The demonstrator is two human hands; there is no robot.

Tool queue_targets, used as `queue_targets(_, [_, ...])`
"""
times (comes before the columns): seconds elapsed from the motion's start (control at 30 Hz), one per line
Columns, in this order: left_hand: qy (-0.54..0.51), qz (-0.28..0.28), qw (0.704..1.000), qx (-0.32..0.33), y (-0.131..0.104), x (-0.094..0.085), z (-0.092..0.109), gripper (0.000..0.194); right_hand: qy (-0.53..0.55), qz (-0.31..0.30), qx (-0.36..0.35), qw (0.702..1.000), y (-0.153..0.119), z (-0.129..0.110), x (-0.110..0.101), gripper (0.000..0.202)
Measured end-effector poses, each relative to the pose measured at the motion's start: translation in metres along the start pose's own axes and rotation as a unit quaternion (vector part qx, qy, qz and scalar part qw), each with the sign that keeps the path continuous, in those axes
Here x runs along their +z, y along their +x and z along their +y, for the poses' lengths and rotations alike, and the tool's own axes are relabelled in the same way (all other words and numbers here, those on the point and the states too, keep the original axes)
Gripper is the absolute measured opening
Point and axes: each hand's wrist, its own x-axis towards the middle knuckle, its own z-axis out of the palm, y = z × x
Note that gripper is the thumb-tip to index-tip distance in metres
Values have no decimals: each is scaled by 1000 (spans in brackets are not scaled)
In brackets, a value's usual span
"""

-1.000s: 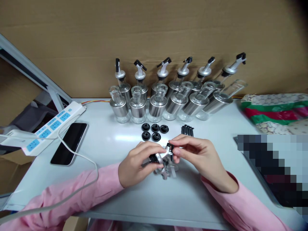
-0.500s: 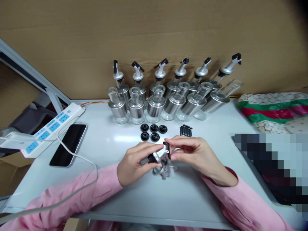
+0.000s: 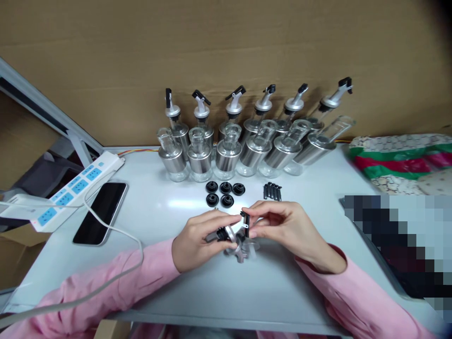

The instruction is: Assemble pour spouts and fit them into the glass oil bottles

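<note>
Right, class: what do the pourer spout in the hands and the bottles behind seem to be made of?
Pourer spout: bright metal by its shiny silver body, with a matte black flap, probably plastic. Bottles: clear glass necks and bases, likely, wrapped in brushed steel-look sleeves.

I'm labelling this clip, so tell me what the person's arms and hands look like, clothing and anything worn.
Both arms are in long pink sleeves that end at the wrists. The left hand and right hand are bare: no gloves. No rings, watch or bracelets can be seen. The left sleeve and right sleeve look plain, without prints or logos.
</note>
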Motion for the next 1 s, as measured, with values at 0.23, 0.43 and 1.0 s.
queue_targets(0.23, [-5,-18,1000,6,3,-1,0,40,-11,1,-4,1000,-2,1,-1,29])
queue_targets(0.43, [-5,-50,999,21,4,-6,-1,39,-23,-4,-7,1000,-2,-1,0,27])
queue_targets(1.0, [44,-25,995,89,3,-1,3,42,-72,-20,-90,993,-7,-3,4,27])
